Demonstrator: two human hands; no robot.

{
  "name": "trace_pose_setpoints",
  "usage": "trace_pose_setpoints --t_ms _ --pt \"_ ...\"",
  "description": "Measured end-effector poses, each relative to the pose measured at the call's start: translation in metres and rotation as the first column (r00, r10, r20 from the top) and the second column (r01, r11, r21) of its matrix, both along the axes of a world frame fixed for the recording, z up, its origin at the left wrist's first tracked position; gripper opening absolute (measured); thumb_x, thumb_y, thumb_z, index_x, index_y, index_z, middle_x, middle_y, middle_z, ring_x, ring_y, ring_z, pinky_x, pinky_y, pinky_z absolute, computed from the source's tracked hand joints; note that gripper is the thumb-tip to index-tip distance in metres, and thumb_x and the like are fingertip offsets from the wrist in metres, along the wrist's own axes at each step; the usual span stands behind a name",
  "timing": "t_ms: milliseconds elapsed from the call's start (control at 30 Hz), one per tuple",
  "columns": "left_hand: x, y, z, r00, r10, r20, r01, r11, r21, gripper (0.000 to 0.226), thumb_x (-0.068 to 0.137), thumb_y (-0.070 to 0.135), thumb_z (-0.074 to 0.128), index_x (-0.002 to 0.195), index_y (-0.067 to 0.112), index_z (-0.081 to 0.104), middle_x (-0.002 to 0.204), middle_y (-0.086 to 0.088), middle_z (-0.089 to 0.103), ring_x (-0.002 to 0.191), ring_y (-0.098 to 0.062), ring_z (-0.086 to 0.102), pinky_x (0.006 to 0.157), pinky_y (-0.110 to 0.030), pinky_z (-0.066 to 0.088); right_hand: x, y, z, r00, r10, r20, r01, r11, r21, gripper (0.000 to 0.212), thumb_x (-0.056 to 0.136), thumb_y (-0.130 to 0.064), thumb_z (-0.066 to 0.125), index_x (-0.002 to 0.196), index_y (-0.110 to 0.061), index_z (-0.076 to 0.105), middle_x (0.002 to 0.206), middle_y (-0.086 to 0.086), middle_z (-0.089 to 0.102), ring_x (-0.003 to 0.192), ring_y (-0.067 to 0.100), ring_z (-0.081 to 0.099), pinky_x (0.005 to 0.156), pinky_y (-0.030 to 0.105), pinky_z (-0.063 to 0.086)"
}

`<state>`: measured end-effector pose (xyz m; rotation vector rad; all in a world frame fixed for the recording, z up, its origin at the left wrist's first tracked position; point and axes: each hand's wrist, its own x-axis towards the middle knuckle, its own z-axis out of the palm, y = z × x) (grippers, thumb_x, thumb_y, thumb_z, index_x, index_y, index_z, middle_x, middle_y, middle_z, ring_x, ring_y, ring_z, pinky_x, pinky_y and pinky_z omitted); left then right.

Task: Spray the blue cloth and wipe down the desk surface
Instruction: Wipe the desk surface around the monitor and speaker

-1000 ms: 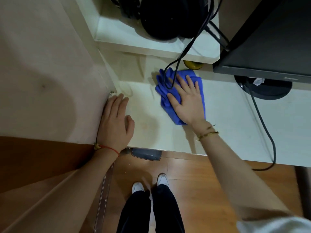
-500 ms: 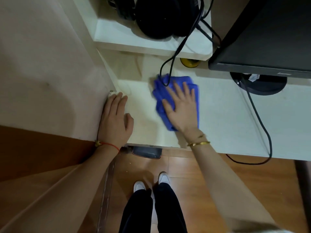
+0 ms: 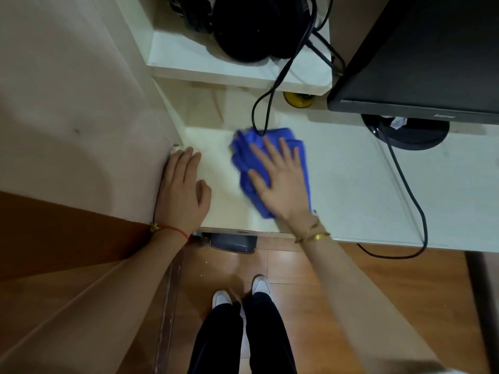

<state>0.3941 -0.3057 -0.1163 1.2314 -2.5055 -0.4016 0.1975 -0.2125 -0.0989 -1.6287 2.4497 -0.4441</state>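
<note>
The right hand presses the blue cloth flat on the counter, its grip spread apart, while the left hand rests flat beside it, fingers together.

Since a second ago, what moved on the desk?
The right hand slid the blue cloth a little toward the desk's front edge, fingers flat on it. The left hand stayed resting at the desk's left corner, and the black cable still touches the cloth.

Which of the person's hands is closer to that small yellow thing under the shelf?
The right hand. It presses flat on the blue cloth, just below the yellow thing. The left hand rests by the side panel at the desk's left corner, farther away.
</note>
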Motion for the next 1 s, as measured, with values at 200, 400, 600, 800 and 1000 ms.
trace_pose_setpoints --t_ms 200,400,600,800,1000 --pt "0.001 -0.002 0.0 1.0 -0.005 -0.002 0.005 1.0 -0.001 0.059 0.095 0.028 0.035 0.146 0.001 0.046 0.154 -0.016 0.043 0.147 -0.031 0.032 0.124 -0.04 0.024 -0.013 0.066 0.001 0.988 0.148 0.045 -0.149 0.989 0.012 0.054 0.1 -0.049 0.035 0.152 -0.033 0.036 0.161 -0.005 0.032 0.153 0.025 0.017 0.126 0.043 0.004" --pt "-0.001 0.001 0.002 1.0 0.006 0.012 -0.006 1.0 0.008 0.061 0.094 0.028 0.032 0.147 0.003 0.045 0.156 -0.014 0.042 0.149 -0.03 0.029 0.124 -0.04 0.022 -0.043 0.012 0.003 0.994 -0.088 0.068 0.087 0.996 0.021 0.065 0.095 -0.058 0.024 0.153 -0.029 0.036 0.162 -0.001 0.03 0.154 0.029 0.012 0.124 0.042 -0.003" --pt "0.002 0.011 0.011 0.998 0.015 0.057 -0.013 0.999 -0.041 0.056 0.097 0.024 0.03 0.147 0.001 0.046 0.155 -0.017 0.043 0.147 -0.033 0.034 0.121 -0.047 0.03 0.001 0.042 0.005 0.917 0.396 0.047 -0.398 0.917 0.032 0.054 0.102 -0.047 0.034 0.154 -0.033 0.032 0.163 -0.007 0.027 0.155 0.024 0.009 0.126 0.044 0.0" --pt "0.035 0.071 0.015 0.987 0.157 -0.03 -0.157 0.988 0.001 0.049 0.101 0.021 0.034 0.143 0.001 0.05 0.15 -0.014 0.048 0.144 -0.03 0.039 0.115 -0.05 0.04 -0.049 0.054 0.01 0.889 0.442 0.123 -0.45 0.892 0.049 0.053 0.102 -0.05 0.033 0.153 -0.034 0.034 0.163 -0.009 0.026 0.155 0.019 0.008 0.126 0.047 0.005" --pt "0.036 0.116 0.001 0.923 0.385 -0.024 -0.384 0.922 0.052 0.052 0.099 0.025 0.036 0.144 0.002 0.05 0.151 -0.014 0.049 0.145 -0.03 0.037 0.118 -0.044 0.033 0.01 -0.033 0.01 0.81 0.581 0.073 -0.585 0.81 0.04 0.061 0.098 -0.051 0.027 0.153 -0.029 0.036 0.162 -0.001 0.03 0.154 0.03 0.011 0.125 0.044 -0.004"
